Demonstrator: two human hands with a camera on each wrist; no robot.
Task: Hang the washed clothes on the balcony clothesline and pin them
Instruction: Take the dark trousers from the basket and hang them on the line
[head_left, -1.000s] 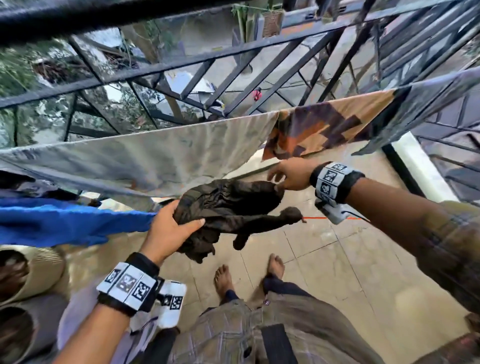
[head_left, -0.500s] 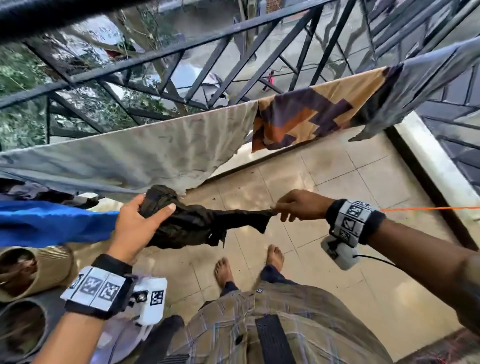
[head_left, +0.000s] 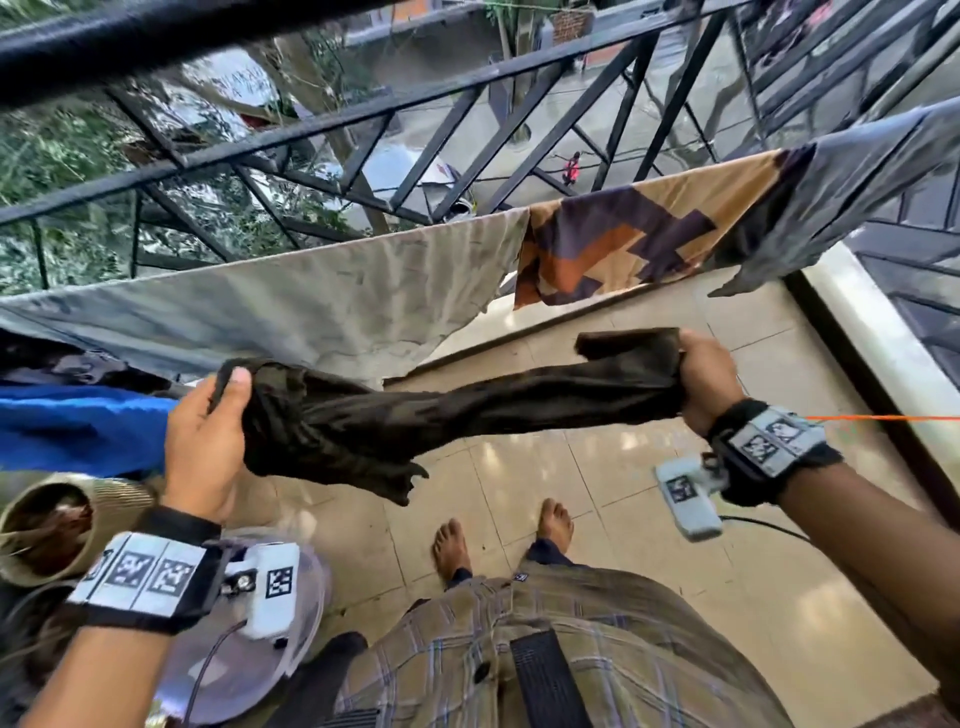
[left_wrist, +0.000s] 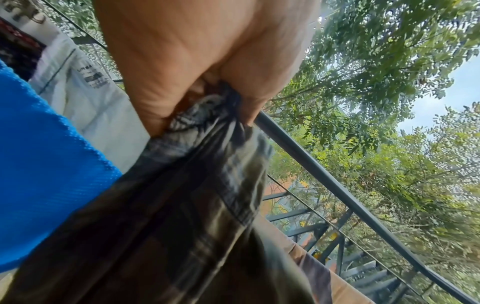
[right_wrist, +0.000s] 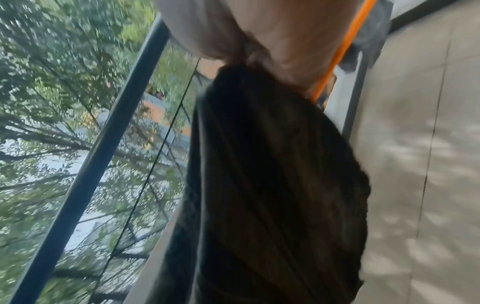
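A dark brown checked garment (head_left: 441, 410) is stretched between both hands above the tiled balcony floor. My left hand (head_left: 208, 436) grips its left end, thumb on top; in the left wrist view the fingers bunch the dark checked cloth (left_wrist: 207, 164). My right hand (head_left: 706, 379) grips the right end, seen as dark cloth (right_wrist: 259, 185) in the right wrist view. An orange clothesline (head_left: 883, 418) runs rightward from behind my right wrist. The line under the garment is hidden.
A grey cloth (head_left: 311, 312), a tan patterned cloth (head_left: 649, 239) and a grey garment (head_left: 857, 176) hang on a farther line by the black railing (head_left: 363, 124). A blue garment (head_left: 78, 431) hangs left. A basket (head_left: 47, 525) and metal basin (head_left: 234, 670) stand low left.
The bunched garment has been pulled out long. My right hand moved right with its end and my left hand stayed left. The view tilted downward.
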